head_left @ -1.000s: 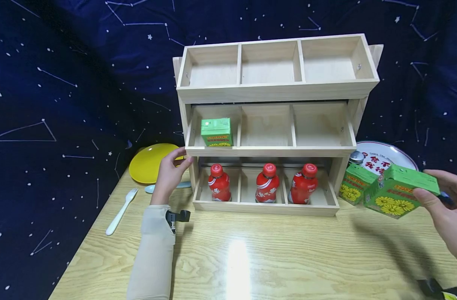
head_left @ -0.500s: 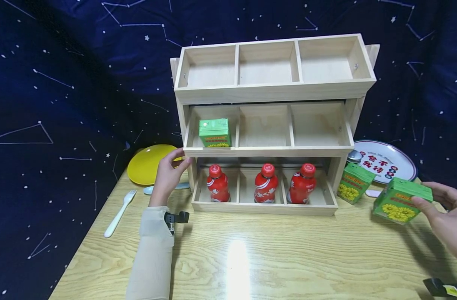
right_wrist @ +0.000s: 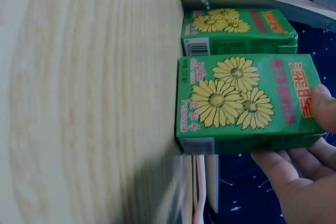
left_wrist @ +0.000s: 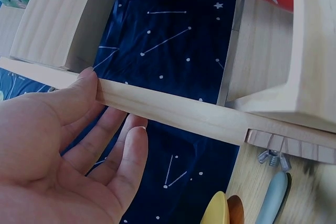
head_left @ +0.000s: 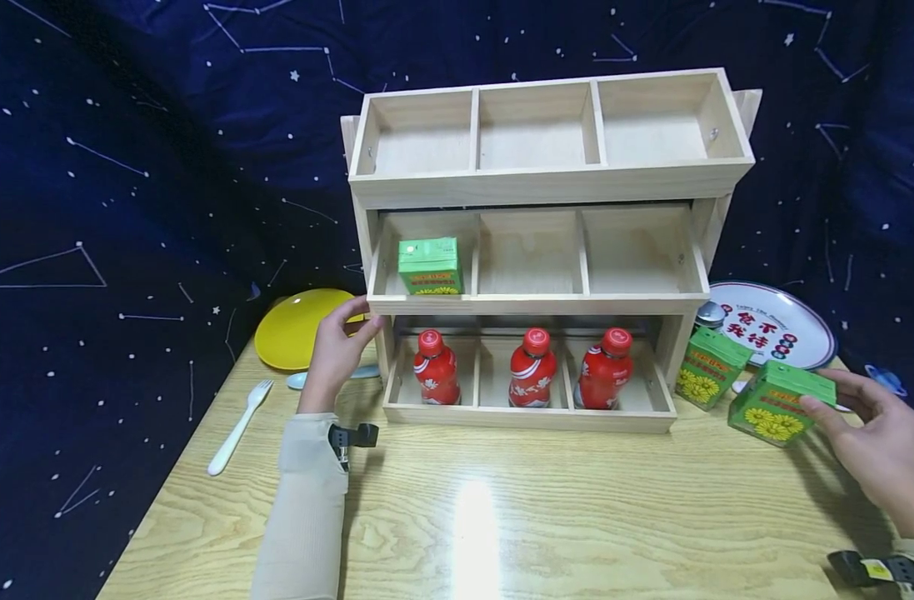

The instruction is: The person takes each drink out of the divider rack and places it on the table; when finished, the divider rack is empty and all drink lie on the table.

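Note:
My left hand (head_left: 333, 352) grips the left side post (left_wrist: 157, 109) of a three-tier wooden shelf (head_left: 546, 190), thumb on one face and fingers behind. My right hand (head_left: 880, 437) holds a green drink carton (head_left: 773, 410) with yellow flowers by its right side, thumb on the front. In the right wrist view, that carton's base is right at the tabletop. A matching carton (head_left: 707, 372) stands between it and the shelf's right leg. Another green carton (head_left: 431, 265) sits in the middle tier's left compartment. Red bottles (head_left: 533, 371) stand singly in the bottom tier's three compartments.
Behind the right cartons is a white plate (head_left: 809, 321) with red characters, beside a metal-lidded jar (head_left: 711, 314). At the left lie a yellow plate (head_left: 287, 333), a pale fork (head_left: 241, 427) and a light-blue utensil handle (head_left: 362, 372). A dark starry cloth (head_left: 164, 208) hangs behind.
My right hand has lowered its carton towards the table, then shifted it slightly left, closer to the standing carton. My left hand stays on the shelf post.

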A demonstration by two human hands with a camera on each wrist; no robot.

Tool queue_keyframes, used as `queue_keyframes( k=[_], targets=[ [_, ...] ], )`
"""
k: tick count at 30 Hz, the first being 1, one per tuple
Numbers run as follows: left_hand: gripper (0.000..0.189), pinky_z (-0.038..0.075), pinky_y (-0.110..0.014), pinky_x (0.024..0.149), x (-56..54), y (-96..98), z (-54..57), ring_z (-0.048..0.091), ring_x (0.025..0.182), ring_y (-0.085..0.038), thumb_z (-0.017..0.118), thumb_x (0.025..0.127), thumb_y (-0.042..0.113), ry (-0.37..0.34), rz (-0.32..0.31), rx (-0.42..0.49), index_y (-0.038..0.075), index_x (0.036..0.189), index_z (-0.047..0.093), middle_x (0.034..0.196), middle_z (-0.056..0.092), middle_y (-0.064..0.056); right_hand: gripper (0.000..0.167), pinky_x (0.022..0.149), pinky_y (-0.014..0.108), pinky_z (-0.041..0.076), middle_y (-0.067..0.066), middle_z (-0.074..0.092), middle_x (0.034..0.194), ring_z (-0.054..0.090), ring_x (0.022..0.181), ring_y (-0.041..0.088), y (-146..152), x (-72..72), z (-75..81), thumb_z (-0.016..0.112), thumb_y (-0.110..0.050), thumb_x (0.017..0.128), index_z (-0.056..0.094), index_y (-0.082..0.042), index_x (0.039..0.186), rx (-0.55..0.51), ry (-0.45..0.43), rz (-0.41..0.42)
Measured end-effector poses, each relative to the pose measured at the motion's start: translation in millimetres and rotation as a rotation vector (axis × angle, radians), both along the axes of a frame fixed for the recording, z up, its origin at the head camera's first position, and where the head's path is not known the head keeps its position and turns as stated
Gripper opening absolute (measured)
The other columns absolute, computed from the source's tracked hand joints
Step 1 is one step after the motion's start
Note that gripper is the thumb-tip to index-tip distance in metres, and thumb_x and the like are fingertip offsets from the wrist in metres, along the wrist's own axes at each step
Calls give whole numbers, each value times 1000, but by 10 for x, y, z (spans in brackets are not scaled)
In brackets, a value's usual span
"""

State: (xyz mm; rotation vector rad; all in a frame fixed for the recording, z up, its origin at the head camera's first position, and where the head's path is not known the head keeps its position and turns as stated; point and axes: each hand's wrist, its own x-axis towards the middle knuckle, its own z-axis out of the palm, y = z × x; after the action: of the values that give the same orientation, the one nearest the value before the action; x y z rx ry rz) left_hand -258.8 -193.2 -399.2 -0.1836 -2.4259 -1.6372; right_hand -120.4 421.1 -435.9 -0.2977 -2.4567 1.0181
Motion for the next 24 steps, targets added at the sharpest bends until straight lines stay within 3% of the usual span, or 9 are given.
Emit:
queue_keyframes(
  k=[5, 9, 15, 19, 24],
  targets=[
    [46, 52, -43, 95, 2, -6, -9, 60, 115, -32, 69, 95, 24, 1, 6, -4, 13, 138, 58, 131, 59, -9, 50, 79, -1, 38, -19, 45, 122, 41, 102, -18, 10, -3, -8, 66, -14, 95, 48, -4, 141, -24, 12, 86],
    [45, 52, -43, 95, -6, -2, -10, 60, 115, -32, 68, 95, 23, 1, 7, -3, 13, 137, 58, 132, 60, -9, 45, 70, 0, 42, -19, 46, 122, 46, 102, -14, 42, 0, 24, 68, -9, 94, 52, -16, 136, -97, 25, 156],
    [46, 52, -43, 95, -9, -2, -23, 60, 115, -33, 68, 95, 23, 2, 6, -7, 12, 138, 57, 132, 59, -9, 49, 71, 1, 43, -25, 53, 113, 52, 96, -14, 57, 23, 110, 69, -1, 90, 56, -27, 129, -212, 80, 157],
    [46, 53, -42, 94, 5, 0, -9, 60, 114, -30, 69, 94, 26, 3, 9, -14, 14, 137, 58, 131, 60, -8, 50, 77, 1, 44, -21, 60, 110, 57, 98, -9, -2, 22, 216, 66, 9, 88, 58, -26, 122, -316, 177, 164],
    [47, 53, -43, 94, 8, -6, -7, 60, 114, -30, 69, 94, 27, 3, 9, -13, 14, 138, 57, 132, 59, -8, 47, 86, 2, 41, -15, 61, 112, 57, 104, -4, -109, 12, 337, 63, 13, 87, 61, -16, 124, -283, 254, 154]
  ],
)
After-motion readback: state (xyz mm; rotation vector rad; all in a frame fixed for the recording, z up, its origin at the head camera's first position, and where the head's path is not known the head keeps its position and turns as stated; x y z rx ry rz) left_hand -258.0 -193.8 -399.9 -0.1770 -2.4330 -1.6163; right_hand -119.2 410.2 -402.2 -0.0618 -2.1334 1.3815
